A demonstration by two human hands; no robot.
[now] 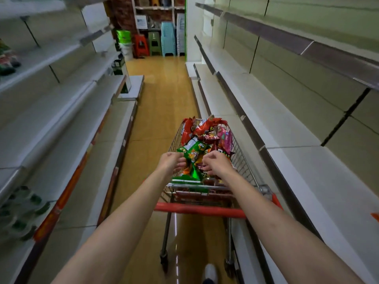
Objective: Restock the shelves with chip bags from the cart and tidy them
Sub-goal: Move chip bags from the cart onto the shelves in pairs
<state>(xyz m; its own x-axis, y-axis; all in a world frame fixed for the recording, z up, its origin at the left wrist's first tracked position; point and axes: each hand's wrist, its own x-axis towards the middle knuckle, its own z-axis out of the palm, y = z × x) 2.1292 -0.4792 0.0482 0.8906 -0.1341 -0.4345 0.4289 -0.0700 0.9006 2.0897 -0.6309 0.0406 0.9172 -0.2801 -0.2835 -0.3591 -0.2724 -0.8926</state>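
Reaching into the cart [243,152] with both hands, over the red handle [200,210]. Our left hand [171,161] has its fingers curled onto the left edge of the green chip bag [193,160] on top of the pile; looks like a pinch on the foil. Our right hand [215,162] is curled over the bag's right side, but we can't tell whether it has hold of this bag or only rests on the ones below. Remaining chip bags [203,130], red and pink, sit heaped toward the far end of the basket. Shelves on the right [297,140] are bare. Shelves on the left [61,124] hold a few blurred items at the edge of view; can't identify them.

Risks as we judge them:
- Edge pinch on slick foil: bag could slip on the lift and drop back or onto the floor.
- Heap is loose and interlocked; pulling the green bag may drag a neighbour over the basket rim.
- Squeezing too hard crushes chips or pops a seal.
- Cart is on wheels on a glossy floor; leaning on it while lifting could roll it away.
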